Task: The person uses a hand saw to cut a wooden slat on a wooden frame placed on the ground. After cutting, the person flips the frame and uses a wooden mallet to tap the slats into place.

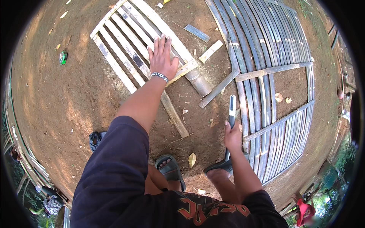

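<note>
My left hand point(164, 60) lies flat with its fingers apart on a slatted panel of pale split bamboo point(125, 36), and a chain bracelet circles the wrist. Under one end of the panel, a thick round bamboo pole point(197, 81) sticks out along the ground. Closed around the dark handle of a hammer point(232, 106), my right hand point(232, 137) holds it with the bright metal head upward, above my right foot. A loose bamboo strip point(174, 114) extends from the panel toward my feet.
At right lies a large bamboo slat frame point(262, 114) with crosspieces. Short bamboo offcuts point(210, 51) and an angled strip point(219, 88) lie between the two frames. A green tape measure point(63, 57) rests on the dirt at left, and a dark cloth-like item point(96, 140) is near my left arm.
</note>
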A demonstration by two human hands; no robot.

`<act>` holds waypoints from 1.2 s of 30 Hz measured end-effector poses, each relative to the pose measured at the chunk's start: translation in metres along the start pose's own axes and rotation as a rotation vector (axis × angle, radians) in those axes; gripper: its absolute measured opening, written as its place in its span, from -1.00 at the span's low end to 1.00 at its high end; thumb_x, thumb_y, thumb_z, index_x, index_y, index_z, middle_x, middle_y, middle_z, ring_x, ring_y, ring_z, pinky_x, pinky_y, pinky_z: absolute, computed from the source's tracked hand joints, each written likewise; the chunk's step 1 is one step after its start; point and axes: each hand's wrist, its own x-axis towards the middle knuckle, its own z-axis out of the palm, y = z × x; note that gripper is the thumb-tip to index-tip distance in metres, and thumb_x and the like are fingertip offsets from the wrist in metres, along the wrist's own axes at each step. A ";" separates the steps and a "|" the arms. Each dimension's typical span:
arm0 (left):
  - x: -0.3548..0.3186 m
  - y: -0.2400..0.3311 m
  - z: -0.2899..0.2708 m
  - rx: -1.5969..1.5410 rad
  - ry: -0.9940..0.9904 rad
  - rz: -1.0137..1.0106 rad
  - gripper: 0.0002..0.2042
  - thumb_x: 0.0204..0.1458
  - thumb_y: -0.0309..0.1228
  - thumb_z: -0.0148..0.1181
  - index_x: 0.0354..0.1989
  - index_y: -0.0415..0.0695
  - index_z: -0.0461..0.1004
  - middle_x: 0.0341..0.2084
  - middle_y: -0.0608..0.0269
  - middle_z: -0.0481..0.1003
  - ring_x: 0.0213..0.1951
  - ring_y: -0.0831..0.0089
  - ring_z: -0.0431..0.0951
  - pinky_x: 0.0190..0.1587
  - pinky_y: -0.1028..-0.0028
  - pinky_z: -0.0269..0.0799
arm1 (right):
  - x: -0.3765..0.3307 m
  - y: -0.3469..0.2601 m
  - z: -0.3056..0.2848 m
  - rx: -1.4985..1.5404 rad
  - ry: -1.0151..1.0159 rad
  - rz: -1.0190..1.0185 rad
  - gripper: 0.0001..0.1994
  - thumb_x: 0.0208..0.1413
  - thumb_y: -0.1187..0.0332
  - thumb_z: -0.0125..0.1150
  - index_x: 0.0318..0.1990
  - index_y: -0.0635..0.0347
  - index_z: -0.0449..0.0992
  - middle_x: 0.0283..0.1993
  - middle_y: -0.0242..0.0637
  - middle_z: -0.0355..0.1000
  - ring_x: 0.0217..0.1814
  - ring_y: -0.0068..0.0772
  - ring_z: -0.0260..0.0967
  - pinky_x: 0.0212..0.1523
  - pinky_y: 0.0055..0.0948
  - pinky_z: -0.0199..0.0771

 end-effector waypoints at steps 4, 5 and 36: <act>0.001 0.004 0.004 0.006 -0.011 0.006 -0.26 0.09 -0.20 0.06 0.52 -0.09 0.15 0.57 0.06 0.00 0.60 0.04 -0.13 0.57 -0.14 -0.35 | -0.007 0.025 0.039 -0.031 0.054 -0.011 -0.58 0.29 0.24 0.27 0.08 0.37 0.31 -0.14 0.34 0.45 -0.05 0.49 0.44 -0.02 0.21 0.41; 0.001 0.004 0.003 0.023 -0.028 0.001 -0.26 0.11 -0.18 0.06 0.52 -0.09 0.15 0.57 0.07 -0.01 0.60 0.07 -0.14 0.57 -0.13 -0.35 | -0.012 0.028 0.047 -0.064 0.036 0.007 -0.55 0.27 0.24 0.29 0.09 0.39 0.30 -0.08 0.36 0.42 0.00 0.48 0.42 0.02 0.20 0.40; -0.099 -0.103 -0.081 -0.308 0.085 -1.053 -0.47 0.10 -0.23 0.20 0.15 -0.39 0.45 0.07 -0.33 0.55 0.17 -0.13 0.55 0.26 0.09 0.44 | -0.020 -0.054 0.006 -0.291 -0.496 -0.409 -0.48 0.23 0.12 0.36 0.22 0.25 0.49 -0.11 -0.09 0.59 -0.07 -0.16 0.58 0.04 -0.23 0.55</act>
